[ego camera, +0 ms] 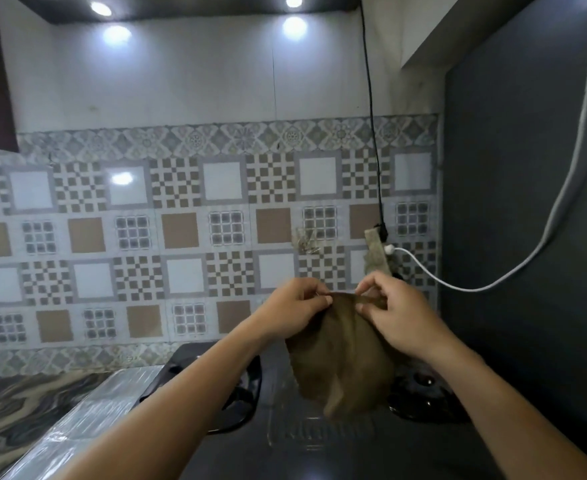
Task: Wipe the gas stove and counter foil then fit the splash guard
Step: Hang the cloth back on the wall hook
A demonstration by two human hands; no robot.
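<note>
A brown cloth hangs in the air over the black glass gas stove. My left hand pinches its top edge on the left, and my right hand pinches the same edge on the right. The cloth droops down between my forearms and hides the stove's middle. One burner with its pan support shows under my left forearm, another burner under my right wrist. Silver foil covers the counter strip left of the stove. No splash guard is recognisable in view.
A patterned tile wall stands right behind the stove. A dark grey panel closes off the right side. A black cable and a white cable run to a socket above the stove. Marbled countertop lies at far left.
</note>
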